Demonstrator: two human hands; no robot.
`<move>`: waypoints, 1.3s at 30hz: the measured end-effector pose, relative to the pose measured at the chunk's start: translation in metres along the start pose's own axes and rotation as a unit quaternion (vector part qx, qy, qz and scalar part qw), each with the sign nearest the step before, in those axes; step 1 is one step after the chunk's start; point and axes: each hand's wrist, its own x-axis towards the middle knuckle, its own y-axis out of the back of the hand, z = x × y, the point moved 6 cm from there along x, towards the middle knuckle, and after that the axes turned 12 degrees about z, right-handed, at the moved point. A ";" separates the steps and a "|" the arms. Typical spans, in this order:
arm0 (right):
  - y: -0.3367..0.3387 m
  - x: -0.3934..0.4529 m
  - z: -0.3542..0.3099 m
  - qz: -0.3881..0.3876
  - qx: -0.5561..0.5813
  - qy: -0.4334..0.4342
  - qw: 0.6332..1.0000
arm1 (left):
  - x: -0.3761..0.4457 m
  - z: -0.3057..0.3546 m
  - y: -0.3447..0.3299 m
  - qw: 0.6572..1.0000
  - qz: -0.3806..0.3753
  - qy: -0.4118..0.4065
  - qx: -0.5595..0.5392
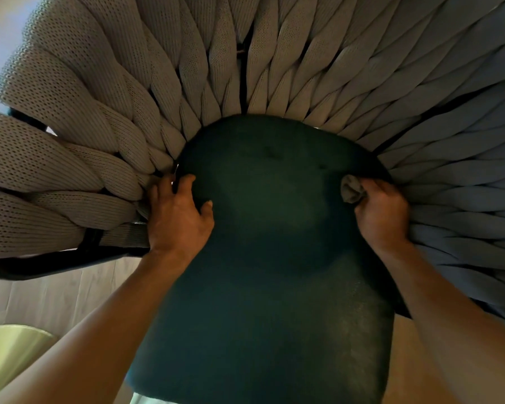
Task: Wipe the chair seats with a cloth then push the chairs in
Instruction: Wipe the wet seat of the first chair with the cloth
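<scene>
Your right hand (381, 212) has the cloth (352, 192), a small grey wad bunched in curled fingers, sitting at the right edge of the dark green seat cushion (274, 258), just where it meets the woven backrest (187, 68). Your left hand (178, 211) rests on the opposite, left edge, fingers loosely spread and holding nothing; the thumb lies on the cushion, the fingertips reach toward the seam with the woven bands. Seat's long axis runs near to far, straight out from you; it narrows to a rounded end at the far side under the backrest. All of the cushion still to wipe lies left of the cloth, and near of it, toward your body. Right hand is the one on the cloth, so the likely stroke goes leftward across the far part, then back in passes toward the near edge. Left hand looks placed to steady the chair. A desk is not in view; pale floor (56, 295) shows left of your forearm. Pushing in not yet begun, I judge.
</scene>
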 end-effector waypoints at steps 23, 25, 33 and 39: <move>-0.027 0.036 -0.220 0.000 0.217 0.017 0.976 | 0.013 -0.002 0.003 0.997 0.033 0.048 -0.055; -0.027 0.039 -0.248 -0.004 0.235 0.040 0.971 | 0.017 -0.004 0.005 0.995 0.041 0.059 -0.067; -0.035 0.035 -0.245 0.024 0.212 0.157 0.964 | 0.018 -0.006 0.006 0.995 0.029 0.064 -0.074; -0.035 0.036 -0.164 0.029 0.141 0.131 0.981 | -0.003 0.007 -0.002 0.999 0.001 0.024 -0.028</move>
